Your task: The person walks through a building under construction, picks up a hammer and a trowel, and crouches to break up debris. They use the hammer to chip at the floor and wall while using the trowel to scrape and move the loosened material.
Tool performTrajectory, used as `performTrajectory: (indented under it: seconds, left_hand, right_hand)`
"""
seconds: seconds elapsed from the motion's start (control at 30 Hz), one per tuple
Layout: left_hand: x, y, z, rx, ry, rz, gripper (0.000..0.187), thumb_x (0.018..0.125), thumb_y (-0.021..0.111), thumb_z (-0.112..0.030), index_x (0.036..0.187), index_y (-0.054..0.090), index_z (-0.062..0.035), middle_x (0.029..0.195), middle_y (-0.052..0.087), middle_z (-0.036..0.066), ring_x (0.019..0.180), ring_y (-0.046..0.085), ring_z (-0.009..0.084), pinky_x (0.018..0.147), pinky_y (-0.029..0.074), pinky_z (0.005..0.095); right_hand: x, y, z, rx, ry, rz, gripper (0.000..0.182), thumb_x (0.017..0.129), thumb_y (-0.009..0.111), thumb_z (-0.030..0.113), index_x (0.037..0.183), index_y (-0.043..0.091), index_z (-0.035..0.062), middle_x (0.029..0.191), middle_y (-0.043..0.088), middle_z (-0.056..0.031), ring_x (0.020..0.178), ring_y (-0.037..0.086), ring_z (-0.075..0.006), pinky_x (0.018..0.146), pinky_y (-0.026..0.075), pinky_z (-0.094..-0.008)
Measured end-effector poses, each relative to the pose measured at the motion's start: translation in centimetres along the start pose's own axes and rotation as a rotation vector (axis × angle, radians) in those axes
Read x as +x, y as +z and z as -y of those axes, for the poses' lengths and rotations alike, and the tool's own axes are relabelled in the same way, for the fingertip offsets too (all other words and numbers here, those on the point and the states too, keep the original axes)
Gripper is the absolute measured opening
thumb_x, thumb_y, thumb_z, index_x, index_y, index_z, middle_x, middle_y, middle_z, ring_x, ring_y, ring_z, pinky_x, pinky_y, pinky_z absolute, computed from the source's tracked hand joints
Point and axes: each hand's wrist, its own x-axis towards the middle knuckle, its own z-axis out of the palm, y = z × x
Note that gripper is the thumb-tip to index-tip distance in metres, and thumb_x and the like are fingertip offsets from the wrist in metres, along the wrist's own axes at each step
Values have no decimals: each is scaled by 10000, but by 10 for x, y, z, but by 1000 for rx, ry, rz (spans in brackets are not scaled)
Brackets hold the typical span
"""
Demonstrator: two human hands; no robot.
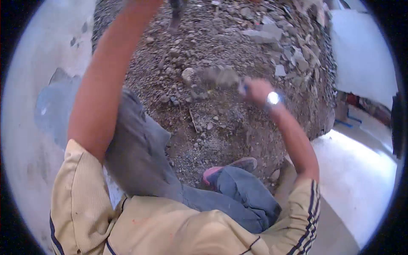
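My right hand (257, 90), with a watch on the wrist, is closed round the blue handle of a tool (242, 87). The tool's far part is smeared by motion over the gravel, and its shape is unclear; it may be a trowel. My left forearm (106, 68) reaches up past the top edge, so the left hand is out of frame. A dark, narrow object (175, 15) shows at the top, right of that forearm; what holds it is hidden. Loose gravel and soil (204, 46) lie beneath both arms.
Broken slabs and larger stones (267, 33) lie at the upper right. A pale, stained wall or surface (55, 97) runs along the left. My bent legs (144, 157) and a shoe (211, 175) are below. A bright pale surface (352, 170) is at the lower right.
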Motion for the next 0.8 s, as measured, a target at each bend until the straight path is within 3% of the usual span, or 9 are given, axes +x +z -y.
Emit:
performTrajectory:
  seconds: [0.07,0.23,0.27,0.3,0.37,0.47,0.57,0.67,0.8]
  left_hand:
    - [-11,-8,-22,29,23,40,260,914,671,-251,795,667,-20,533,487,-32,431,428,63,422,346,246]
    - [-17,-23,-76,-81,283,22,289,919,665,-297,823,631,-26,515,402,-57,398,346,65,420,328,238]
    - [-13,-32,-78,-101,235,-24,287,925,659,-299,828,624,-31,513,390,-59,397,338,64,422,330,238]
    - [-8,-41,-79,-124,188,-71,284,930,652,-301,833,618,-36,510,378,-60,396,331,63,424,333,239]
    - [-7,-55,-78,-147,226,-115,283,937,645,-301,831,614,-40,512,382,-59,396,331,58,428,337,237]
    - [-10,-71,-81,11,403,-158,283,930,658,-302,808,626,-49,536,469,-38,399,356,49,423,337,225]
    - [-15,-74,-112,60,340,-227,260,918,683,-280,785,639,-61,584,571,-4,407,399,46,408,343,220]
    - [-7,-89,-110,6,319,-172,222,904,706,-235,770,643,-70,622,629,21,417,438,47,391,354,224]
    - [2,-96,-93,31,279,-147,207,916,700,-208,779,656,-59,602,586,-15,448,467,35,402,356,217]
  right_hand:
    - [24,-7,-25,220,251,-142,451,907,565,475,942,587,26,858,671,-254,825,649,-428,727,500,-531]
    - [16,-9,-16,448,341,-319,568,856,620,558,1009,588,12,942,660,-277,913,633,-455,789,499,-491]
    - [11,6,-12,533,403,-368,541,875,606,539,1011,588,15,929,668,-264,919,644,-437,788,497,-480]
    - [1,13,7,604,424,-525,496,904,574,505,1000,590,19,885,677,-234,825,678,-373,742,508,-452]
    - [-16,35,27,1023,584,-497,436,966,467,477,959,573,54,718,621,-117,578,617,-211,551,496,-382]
    - [-4,82,56,1534,821,-409,440,986,413,522,902,505,99,658,548,-59,534,566,-200,479,482,-376]
    - [51,84,97,1980,814,-502,473,977,378,598,919,449,133,647,482,-20,503,511,-188,452,477,-391]
    - [102,47,129,2034,769,-400,535,949,416,625,949,490,95,673,534,-58,518,540,-198,465,488,-387]
    - [121,-3,120,1699,526,-199,533,951,432,594,884,508,71,671,571,-63,496,551,-182,445,488,-352]
